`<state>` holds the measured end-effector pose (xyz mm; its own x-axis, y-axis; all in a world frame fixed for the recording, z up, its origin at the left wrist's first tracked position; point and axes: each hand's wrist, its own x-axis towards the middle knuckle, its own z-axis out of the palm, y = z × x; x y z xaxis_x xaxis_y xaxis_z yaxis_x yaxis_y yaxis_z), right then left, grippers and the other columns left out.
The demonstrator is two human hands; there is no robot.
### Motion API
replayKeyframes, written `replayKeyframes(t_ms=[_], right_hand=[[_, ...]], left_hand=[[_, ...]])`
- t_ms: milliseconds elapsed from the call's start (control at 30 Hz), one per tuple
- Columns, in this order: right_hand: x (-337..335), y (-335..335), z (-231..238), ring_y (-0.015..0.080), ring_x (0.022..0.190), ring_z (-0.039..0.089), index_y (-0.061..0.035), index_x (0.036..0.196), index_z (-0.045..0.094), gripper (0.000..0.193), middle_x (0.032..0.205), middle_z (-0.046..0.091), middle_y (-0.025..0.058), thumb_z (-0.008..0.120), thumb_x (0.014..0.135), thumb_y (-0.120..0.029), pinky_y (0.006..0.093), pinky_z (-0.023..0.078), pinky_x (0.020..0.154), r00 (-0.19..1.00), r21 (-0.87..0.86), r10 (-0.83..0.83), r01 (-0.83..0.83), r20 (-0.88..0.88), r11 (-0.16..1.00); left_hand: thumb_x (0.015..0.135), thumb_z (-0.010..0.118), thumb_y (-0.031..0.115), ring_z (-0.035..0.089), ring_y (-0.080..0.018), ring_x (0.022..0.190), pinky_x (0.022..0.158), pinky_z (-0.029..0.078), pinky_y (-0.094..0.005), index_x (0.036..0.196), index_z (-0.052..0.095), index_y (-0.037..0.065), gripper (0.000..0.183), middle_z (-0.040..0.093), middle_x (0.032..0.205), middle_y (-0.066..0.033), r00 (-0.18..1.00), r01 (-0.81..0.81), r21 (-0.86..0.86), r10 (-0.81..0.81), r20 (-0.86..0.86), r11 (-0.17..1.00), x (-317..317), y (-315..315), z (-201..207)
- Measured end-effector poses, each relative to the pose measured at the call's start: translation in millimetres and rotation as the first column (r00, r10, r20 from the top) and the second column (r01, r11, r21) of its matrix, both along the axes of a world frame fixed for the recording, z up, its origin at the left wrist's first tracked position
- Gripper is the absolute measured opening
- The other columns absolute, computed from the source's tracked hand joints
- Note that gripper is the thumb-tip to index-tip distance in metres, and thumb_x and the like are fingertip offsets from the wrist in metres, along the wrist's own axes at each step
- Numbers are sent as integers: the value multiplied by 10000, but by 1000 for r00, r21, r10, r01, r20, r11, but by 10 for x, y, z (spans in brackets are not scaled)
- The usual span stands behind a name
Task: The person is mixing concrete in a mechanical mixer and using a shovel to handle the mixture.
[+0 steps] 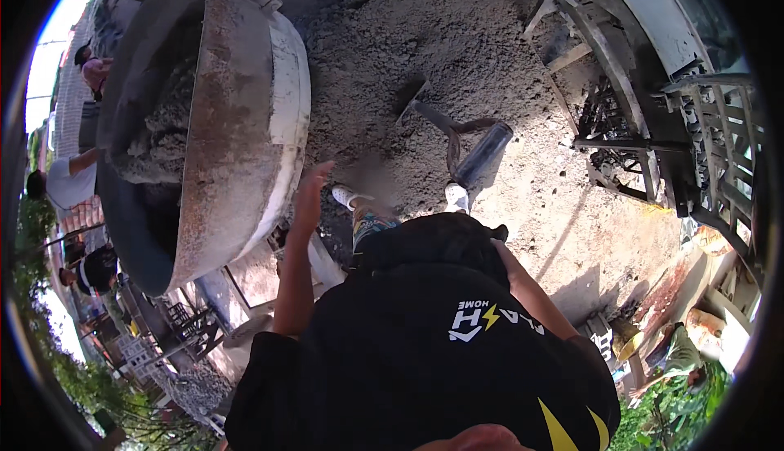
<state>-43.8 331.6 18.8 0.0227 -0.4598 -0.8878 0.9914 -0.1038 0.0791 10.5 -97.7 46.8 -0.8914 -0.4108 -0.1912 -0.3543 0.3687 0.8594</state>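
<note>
The person in the black T-shirt (425,337) stands right by a big mixer drum (237,124), its worn outer wall filling the left of the view. The drum tilts with its mouth facing away to the left, and a heap of grey, wet-looking mix (159,136) sits inside.

The left hand (308,202) is raised just beside the drum's pale outer side, its fingers (321,171) stretched out and released, with nothing in them that I can see. Whether it touches the drum, I can't tell. The right hand (501,252) is drawn in at the waist and mostly hidden by the shirt, so I can't tell what its fingers are doing.

Ahead of the white shoes (456,198), a dark tube-shaped piece (483,154) with a bent brown bar (453,147) lies on the rough, gritty ground (433,51), part shaded and part sunlit. Slatted frames (727,140) stand off to the right. Beyond the drum, a worker in a white top (65,183) reaches an arm toward its rim.
</note>
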Motion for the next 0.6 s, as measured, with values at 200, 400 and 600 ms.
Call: replayKeyframes(t_ms=[200,400,600], right_hand=[[-39,425,-883,215,825,642,-41,1073,613,387,944,665,100,488,914,-371,329,527,773,987,-26,-130,128,-97,991],[-424,406,-1330,173,872,622,-17,1058,640,348,953,657,104,545,893,-308,287,492,795,436,231,495,-529,-752,817],[-728,-201,-185,158,987,580,-41,1156,622,331,1092,637,63,583,907,-254,280,449,867,409,70,609,-790,-680,609]], left_hand=[[954,395,364,440,-293,1243,1050,332,-343,1346,407,2,534,431,1376,-182,735,-16,526,-346,583,850,430,1537,-486],[956,383,398,447,-223,1249,1038,359,-318,1373,425,96,517,425,1413,-93,780,255,721,-578,241,644,-1,1409,147],[960,161,540,248,-245,1382,1119,193,-338,1430,272,14,714,318,1473,-134,617,-332,762,-483,621,556,410,1722,234]])
